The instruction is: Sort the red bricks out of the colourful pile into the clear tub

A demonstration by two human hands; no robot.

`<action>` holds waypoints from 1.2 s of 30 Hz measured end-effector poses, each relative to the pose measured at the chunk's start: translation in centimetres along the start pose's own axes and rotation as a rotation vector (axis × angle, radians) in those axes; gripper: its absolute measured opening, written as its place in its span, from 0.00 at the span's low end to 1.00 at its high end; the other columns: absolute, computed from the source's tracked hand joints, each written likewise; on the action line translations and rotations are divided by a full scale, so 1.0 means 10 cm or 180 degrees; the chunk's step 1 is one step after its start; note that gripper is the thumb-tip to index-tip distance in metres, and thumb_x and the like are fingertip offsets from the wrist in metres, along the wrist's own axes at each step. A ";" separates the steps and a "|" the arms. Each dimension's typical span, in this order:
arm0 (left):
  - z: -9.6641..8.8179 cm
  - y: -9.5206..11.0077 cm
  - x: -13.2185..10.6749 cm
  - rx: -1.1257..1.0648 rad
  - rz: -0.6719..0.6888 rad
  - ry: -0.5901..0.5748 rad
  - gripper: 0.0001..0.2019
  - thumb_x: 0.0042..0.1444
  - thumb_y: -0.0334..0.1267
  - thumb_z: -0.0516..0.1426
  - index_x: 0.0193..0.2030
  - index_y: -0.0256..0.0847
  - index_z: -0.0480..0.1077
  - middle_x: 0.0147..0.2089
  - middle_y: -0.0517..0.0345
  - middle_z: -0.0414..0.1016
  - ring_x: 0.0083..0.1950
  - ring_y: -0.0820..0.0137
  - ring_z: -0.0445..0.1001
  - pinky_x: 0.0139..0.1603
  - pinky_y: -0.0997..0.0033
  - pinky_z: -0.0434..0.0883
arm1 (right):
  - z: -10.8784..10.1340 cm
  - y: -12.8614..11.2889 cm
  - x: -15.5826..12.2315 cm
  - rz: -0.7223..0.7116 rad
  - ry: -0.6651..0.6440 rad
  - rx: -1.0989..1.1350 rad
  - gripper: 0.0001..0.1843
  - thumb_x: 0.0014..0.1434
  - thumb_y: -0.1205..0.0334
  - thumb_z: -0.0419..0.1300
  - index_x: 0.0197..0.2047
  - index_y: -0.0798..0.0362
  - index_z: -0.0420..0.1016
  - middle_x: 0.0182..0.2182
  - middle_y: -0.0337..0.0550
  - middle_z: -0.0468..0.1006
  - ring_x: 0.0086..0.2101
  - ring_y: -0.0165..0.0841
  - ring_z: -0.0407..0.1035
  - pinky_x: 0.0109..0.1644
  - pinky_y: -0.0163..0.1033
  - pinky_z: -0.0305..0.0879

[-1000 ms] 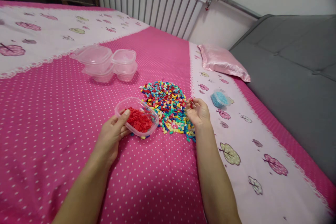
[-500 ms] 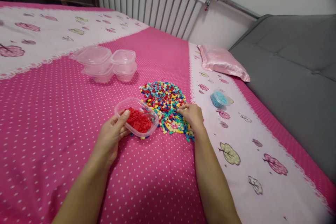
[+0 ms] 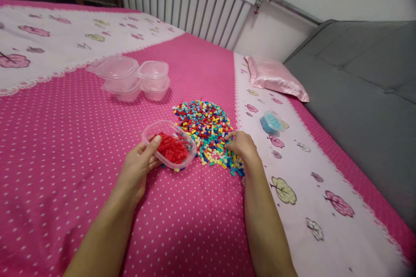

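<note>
My left hand point(image 3: 141, 162) grips the near left side of a clear plastic tub point(image 3: 192, 146), thumb over the rim and fingers underneath. The tub is tilted towards me and holds a heap of small red toy bricks point(image 3: 171, 148). Just beyond and to its right, a loose pile of mixed-colour toy bricks point(image 3: 204, 123) lies on the pink dotted bedspread point(image 3: 191, 220). At the pile's right edge is my right hand point(image 3: 242, 145), palm down, its thumb and index finger a little apart. I see no brick between those fingertips; the other fingers are partly hidden.
Stacked clear tubs point(image 3: 120, 80) stand on the bed at the left. A small tub of blue bricks point(image 3: 271, 123) sits right of the pile. Farther back lie a pink satin pillow point(image 3: 276, 75), a grey headboard point(image 3: 360, 91) and a white radiator point(image 3: 188, 2).
My right hand has shifted slightly right and towards me along the pile's edge, and its thumb and index finger have parted. My left hand and the tub stay nearly still.
</note>
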State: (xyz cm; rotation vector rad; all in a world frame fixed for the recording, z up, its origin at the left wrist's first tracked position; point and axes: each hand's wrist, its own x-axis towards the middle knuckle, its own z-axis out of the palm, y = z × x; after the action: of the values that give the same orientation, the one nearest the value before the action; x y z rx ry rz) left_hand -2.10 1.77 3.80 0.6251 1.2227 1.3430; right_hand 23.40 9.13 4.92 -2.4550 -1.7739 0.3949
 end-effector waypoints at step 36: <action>-0.03 -0.03 0.02 -0.0035 0.0001 0.0018 0.21 0.50 0.48 0.64 0.47 0.36 0.75 0.39 0.51 0.82 0.36 0.69 0.80 0.35 0.78 0.75 | 0.01 -0.07 0.04 -0.0318 -0.1109 0.4800 0.09 0.45 0.66 0.67 0.30 0.54 0.71 0.20 0.29 0.66 0.18 0.19 0.55 0.17 0.24 0.46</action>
State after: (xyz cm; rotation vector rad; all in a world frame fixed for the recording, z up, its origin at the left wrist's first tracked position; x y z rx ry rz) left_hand -2.29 1.83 3.35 0.6142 1.2191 1.3515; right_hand 22.83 9.76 4.89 -1.2068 -0.8965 1.4839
